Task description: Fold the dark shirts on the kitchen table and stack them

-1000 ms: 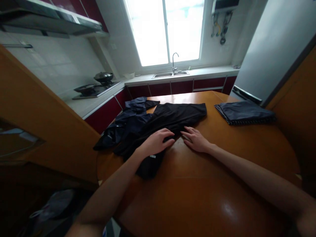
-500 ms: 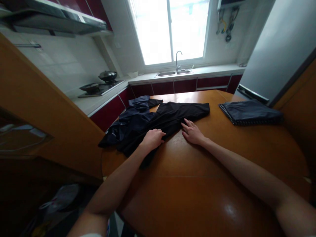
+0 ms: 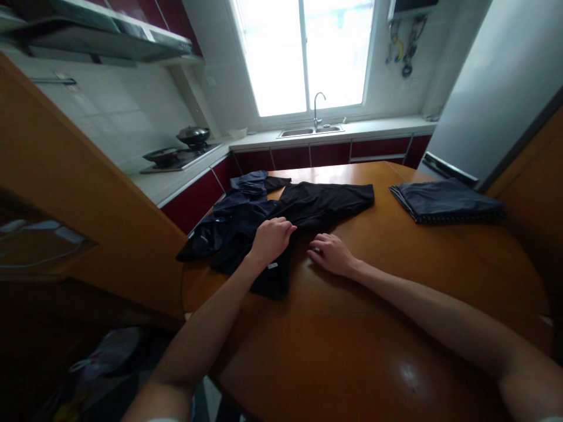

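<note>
What look like black trousers (image 3: 328, 202) lie across the wooden table (image 3: 373, 340), with one leg stretched to the right. A small white label (image 3: 273, 265) shows on the dark part that hangs toward me. My left hand (image 3: 273, 237) is closed in a pinch on the black cloth near the middle. Just to its right, my right hand (image 3: 331, 252) rests low over the tabletop beside the trousers' near edge. Its fingers are loosely bent and slightly apart, with nothing visible in them. Rumpled dark blue clothing (image 3: 246, 196) lies at the left, partly under the trousers.
A folded stack of dark grey-blue clothing (image 3: 446, 201) sits at the table's right. Wooden panelling (image 3: 109, 199) stands close on the left. Behind the table are a counter with a sink (image 3: 297, 132), a stove with a pot (image 3: 192, 136), and a fridge (image 3: 484, 99).
My left hand has moved slightly up and turned the near part of the trousers, exposing the label. My right hand has drawn back left and toward me, off the trousers' edge, its fingers curling.
</note>
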Tool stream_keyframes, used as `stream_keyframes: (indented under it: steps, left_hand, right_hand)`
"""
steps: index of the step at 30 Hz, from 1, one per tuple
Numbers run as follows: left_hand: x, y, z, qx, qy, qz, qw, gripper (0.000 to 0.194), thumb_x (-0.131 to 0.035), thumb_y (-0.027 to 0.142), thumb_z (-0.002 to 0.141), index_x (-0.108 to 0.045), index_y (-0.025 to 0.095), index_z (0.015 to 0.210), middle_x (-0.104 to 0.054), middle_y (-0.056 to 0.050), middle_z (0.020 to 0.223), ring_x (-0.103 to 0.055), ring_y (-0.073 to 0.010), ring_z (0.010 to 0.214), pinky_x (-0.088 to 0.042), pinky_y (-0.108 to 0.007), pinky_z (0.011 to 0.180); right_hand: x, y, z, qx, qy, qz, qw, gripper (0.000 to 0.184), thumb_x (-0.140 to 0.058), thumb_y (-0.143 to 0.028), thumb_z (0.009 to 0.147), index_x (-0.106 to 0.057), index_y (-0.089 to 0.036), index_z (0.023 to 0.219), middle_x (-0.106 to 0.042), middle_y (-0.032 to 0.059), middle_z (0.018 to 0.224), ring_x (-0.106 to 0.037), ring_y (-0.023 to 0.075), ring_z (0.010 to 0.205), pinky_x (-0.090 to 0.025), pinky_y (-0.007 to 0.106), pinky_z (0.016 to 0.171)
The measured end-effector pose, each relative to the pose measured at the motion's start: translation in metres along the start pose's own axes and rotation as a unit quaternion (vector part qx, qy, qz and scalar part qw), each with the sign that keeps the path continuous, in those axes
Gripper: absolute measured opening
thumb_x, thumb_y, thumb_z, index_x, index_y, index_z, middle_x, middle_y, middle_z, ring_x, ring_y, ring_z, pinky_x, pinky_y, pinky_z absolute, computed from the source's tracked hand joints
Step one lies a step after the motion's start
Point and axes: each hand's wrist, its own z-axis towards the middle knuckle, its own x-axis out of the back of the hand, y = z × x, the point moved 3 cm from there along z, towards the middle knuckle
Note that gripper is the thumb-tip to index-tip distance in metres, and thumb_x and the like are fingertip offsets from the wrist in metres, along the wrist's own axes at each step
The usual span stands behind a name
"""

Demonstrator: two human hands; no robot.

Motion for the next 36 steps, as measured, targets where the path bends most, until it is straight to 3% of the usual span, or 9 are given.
stream_keyframes:
  steps: [6,11,16,19,21,24,29,33,36]
  left_hand:
    - [-0.023,0.019,-0.002,0.012,-0.034,-0.172,0.985,0.035,-0.053,0.035,0.099,-0.065,0.020,0.071,-0.068,-0.004,0.079,-0.062,-0.0178,0.074,-0.042,-0.027,0.067]
    - [-0.030,0.028,-0.004,-0.007,-0.039,-0.208,0.977,0.034,-0.056,0.033,0.098,-0.064,0.019,0.069,-0.067,-0.004,0.076,-0.060,-0.0169,0.071,-0.042,-0.028,0.068]
    - [-0.029,0.027,-0.004,-0.006,-0.020,-0.233,0.972,0.040,-0.049,0.039,0.101,-0.065,0.019,0.069,-0.065,-0.004,0.077,-0.059,-0.0160,0.070,-0.043,-0.028,0.069]
    - [-0.028,0.029,-0.005,-0.002,-0.014,-0.324,0.946,0.041,-0.043,0.045,0.103,-0.072,0.018,0.092,-0.069,-0.005,0.087,-0.061,-0.0170,0.077,-0.046,-0.028,0.073]
    - [-0.029,0.031,-0.005,0.010,-0.038,-0.399,0.916,0.045,-0.041,0.050,0.102,-0.071,0.017,0.107,-0.070,-0.005,0.090,-0.062,-0.0163,0.075,-0.048,-0.027,0.071]
    - [-0.032,0.036,-0.007,0.003,-0.097,-0.444,0.891,0.047,-0.047,0.054,0.099,-0.072,0.015,0.107,-0.071,-0.005,0.086,-0.061,-0.0149,0.070,-0.047,-0.025,0.066]
    - [-0.034,0.039,-0.009,-0.022,-0.140,-0.472,0.870,0.050,-0.051,0.058,0.096,-0.074,0.015,0.099,-0.073,-0.006,0.086,-0.061,-0.0144,0.068,-0.048,-0.025,0.063]
    - [-0.027,0.039,-0.006,-0.038,-0.157,-0.550,0.820,0.057,-0.050,0.064,0.095,-0.073,0.013,0.103,-0.074,-0.010,0.095,-0.067,-0.0164,0.073,-0.052,-0.028,0.070]
    - [-0.020,0.029,-0.001,-0.019,-0.102,-0.567,0.817,0.056,-0.049,0.064,0.096,-0.072,0.013,0.103,-0.074,-0.011,0.100,-0.070,-0.0204,0.088,-0.054,-0.031,0.080]
  right_hand:
    - [-0.004,0.003,0.003,-0.105,-0.026,-0.054,0.993,0.025,-0.060,-0.041,0.094,-0.069,-0.020,0.084,-0.071,0.0079,0.090,-0.065,0.0214,0.082,-0.045,0.031,0.076]
    - [-0.002,0.010,0.002,-0.132,-0.014,-0.051,0.990,0.020,-0.054,-0.030,0.092,-0.066,-0.022,0.079,-0.072,0.0077,0.088,-0.065,0.0221,0.081,-0.043,0.031,0.074]
    - [0.023,0.023,0.001,-0.169,0.158,0.045,0.972,0.021,-0.043,-0.023,0.091,-0.064,-0.023,0.089,-0.070,0.0054,0.093,-0.064,0.0214,0.084,-0.044,0.031,0.077]
    - [0.043,0.037,-0.003,-0.175,0.258,0.133,0.941,0.026,-0.034,-0.017,0.091,-0.059,-0.023,0.090,-0.067,0.0031,0.085,-0.062,0.0190,0.078,-0.046,0.030,0.075]
    - [0.053,0.044,-0.009,-0.171,0.270,0.163,0.933,0.025,-0.033,-0.016,0.092,-0.056,-0.024,0.089,-0.064,0.0007,0.076,-0.060,0.0177,0.070,-0.046,0.029,0.070]
    - [0.058,0.047,-0.029,-0.163,0.221,0.153,0.949,0.020,-0.038,-0.022,0.095,-0.058,-0.023,0.097,-0.063,0.0007,0.077,-0.060,0.0175,0.069,-0.047,0.029,0.069]
    - [0.044,0.038,-0.065,-0.056,0.025,0.018,0.998,0.029,-0.061,-0.034,0.092,-0.064,-0.023,0.118,-0.066,0.0105,0.117,-0.057,0.0271,0.112,-0.046,0.041,0.095]
    - [0.043,0.049,-0.070,-0.059,-0.037,-0.056,0.996,0.021,-0.051,-0.018,0.094,-0.070,-0.021,0.101,-0.068,0.0096,0.103,-0.057,0.0255,0.104,-0.043,0.040,0.092]
    - [0.056,0.054,-0.077,-0.032,-0.072,-0.083,0.993,0.026,-0.046,-0.013,0.095,-0.071,-0.021,0.099,-0.069,0.0095,0.099,-0.058,0.0240,0.100,-0.041,0.038,0.090]
